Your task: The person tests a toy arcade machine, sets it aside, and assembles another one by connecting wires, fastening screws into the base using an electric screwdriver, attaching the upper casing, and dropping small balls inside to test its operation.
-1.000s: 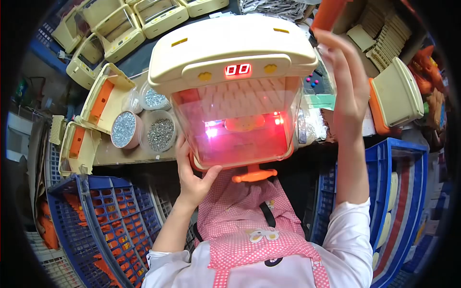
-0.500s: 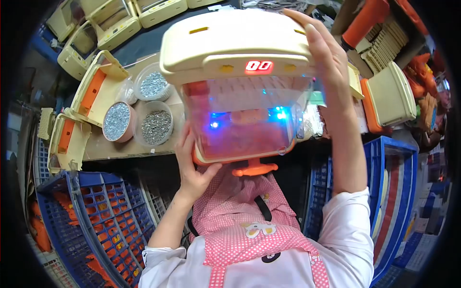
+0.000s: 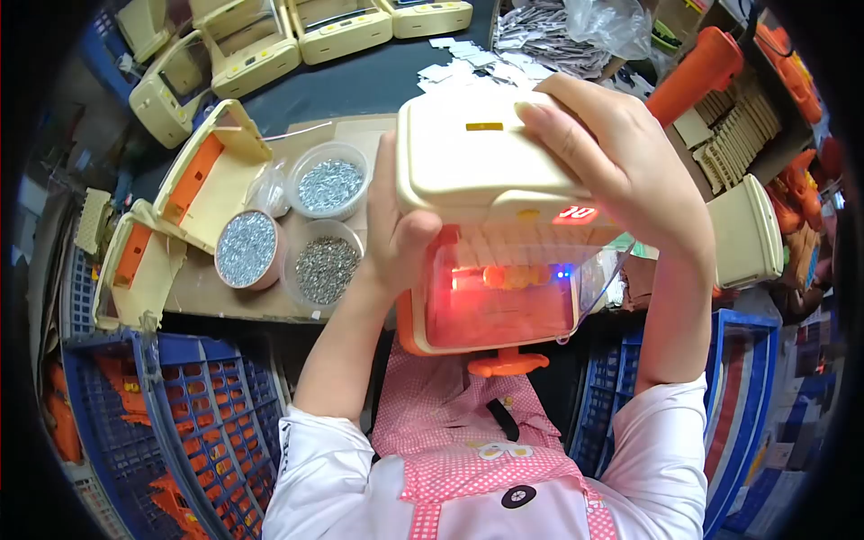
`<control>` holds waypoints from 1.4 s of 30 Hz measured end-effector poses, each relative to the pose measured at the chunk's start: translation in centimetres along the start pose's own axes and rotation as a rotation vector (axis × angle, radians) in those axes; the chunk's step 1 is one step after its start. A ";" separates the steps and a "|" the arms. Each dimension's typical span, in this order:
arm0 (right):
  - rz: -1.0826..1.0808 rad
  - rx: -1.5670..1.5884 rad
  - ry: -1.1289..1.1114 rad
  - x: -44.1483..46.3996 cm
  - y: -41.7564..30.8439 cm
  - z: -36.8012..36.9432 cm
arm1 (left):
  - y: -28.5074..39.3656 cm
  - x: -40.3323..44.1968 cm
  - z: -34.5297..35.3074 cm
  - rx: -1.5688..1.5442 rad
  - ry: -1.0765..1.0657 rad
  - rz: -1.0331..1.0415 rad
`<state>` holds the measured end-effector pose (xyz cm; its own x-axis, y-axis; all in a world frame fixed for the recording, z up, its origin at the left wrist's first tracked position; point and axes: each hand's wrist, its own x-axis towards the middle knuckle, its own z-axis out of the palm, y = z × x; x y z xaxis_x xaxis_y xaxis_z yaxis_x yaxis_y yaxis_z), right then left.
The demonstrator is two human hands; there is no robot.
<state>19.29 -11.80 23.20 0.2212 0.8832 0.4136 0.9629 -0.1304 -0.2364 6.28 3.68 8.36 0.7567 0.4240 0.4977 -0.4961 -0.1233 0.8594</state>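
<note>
My pink checked apron [image 3: 477, 454] is closest to me, over a white shirt. Just beyond, above my lap and in front of the table edge, is the cream-and-orange machine [image 3: 486, 175], held in both my hands. An orange handle [image 3: 508, 364] sticks out low at its front; red and blue lights glow behind its clear window [image 3: 495, 315], and the red display [image 3: 577, 214] is lit above. My left hand [image 3: 396, 220] presses the machine's left side, thumb at the front. My right hand [image 3: 621, 144] spreads wide over the right end of the top, fingers curved down onto it. Whether the base also rests on something, I cannot tell

To my left stands a blue crate [image 3: 148, 382] with orange parts [image 3: 175, 504] inside; another blue crate [image 3: 769, 360] stands to my right. On the table, left of the machine, are a pink tub [image 3: 261, 283] and two clear tubs of small metal pieces, too small to name. Two cream shells with orange panels lie further left. On the right, past my forearm, is a cream cover [image 3: 747, 232]. Farther off sit an orange cylinder [image 3: 697, 74], a heap of pale slips [image 3: 549, 40] and a row of cream housings [image 3: 337, 36]
</note>
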 end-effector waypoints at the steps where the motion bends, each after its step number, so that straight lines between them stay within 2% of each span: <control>1: 0.014 -0.007 -0.003 0.0 0.1 0.0 | -0.1 0.0 0.0 -0.012 -0.002 -0.001; 8: 0.043 0.051 -0.008 0.2 0.8 0.1 | -1.0 0.6 0.0 -0.052 -0.021 0.001; 11: 0.051 0.432 -0.030 -1.2 1.3 -1.0 | -0.8 0.6 0.0 -0.069 -0.016 0.010; 12: 0.068 0.498 -0.142 -1.9 2.2 -2.1 | -0.8 0.5 0.0 -0.070 -0.016 0.015; 13: 0.056 0.496 -0.145 -2.9 2.4 -2.3 | -0.8 0.4 -0.1 -0.076 -0.003 0.029; 15: -0.044 0.160 0.018 -5.1 2.6 -1.5 | -0.5 0.3 -0.1 -0.053 -0.006 0.057; 17: -0.033 0.212 0.018 -6.0 3.0 -1.3 | -0.3 0.4 -0.1 -0.012 -0.013 0.077; 21: -0.054 0.166 0.084 -6.4 2.8 -1.0 | -2.1 -0.9 -0.7 0.005 -0.052 0.069; 24: -0.119 0.064 0.113 -7.1 3.3 -0.5 | -2.8 -3.6 -0.7 -0.017 -0.004 0.017; 26: 0.069 0.232 0.359 -8.5 3.8 1.2 | -2.3 -5.8 -0.8 0.211 0.001 -0.019; 27: 0.118 0.309 0.456 -9.8 4.1 2.9 | -2.6 -6.9 -1.1 0.217 0.003 -0.014; 29: 0.306 0.824 0.543 -13.0 4.1 7.5 | -3.3 -8.5 -1.7 0.349 0.006 -0.144; 30: 0.512 0.937 0.546 -18.1 6.4 12.0 | -3.4 -9.1 -1.9 0.422 0.001 -0.186; 32: 0.710 1.049 0.546 -21.0 8.6 14.5 | -3.2 -9.3 -2.3 0.466 -0.028 -0.163; 37: 0.329 0.395 0.764 -14.4 1.9 5.3 | -3.1 -10.0 -2.4 0.501 -0.079 -0.209; 39: 0.132 -0.042 0.613 -11.8 0.3 1.3 | -1.5 -10.6 -1.1 0.382 -0.008 -0.248; 40: 0.137 -0.177 0.555 -10.5 -1.1 0.8 | -1.1 -11.1 -0.4 0.275 0.021 -0.197; 41: 0.141 -0.310 0.495 -9.0 -2.7 1.3 | -0.8 -11.2 0.1 0.276 0.008 -0.186; 42: 0.099 -0.311 0.462 -7.9 -4.1 3.0 | -0.4 -11.2 0.5 0.346 0.023 -0.147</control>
<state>13.15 -16.92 18.23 0.2903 0.5799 0.7612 0.9188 -0.3912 -0.0524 -1.80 -1.47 2.51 0.7974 0.4791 0.3670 -0.2070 -0.3540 0.9120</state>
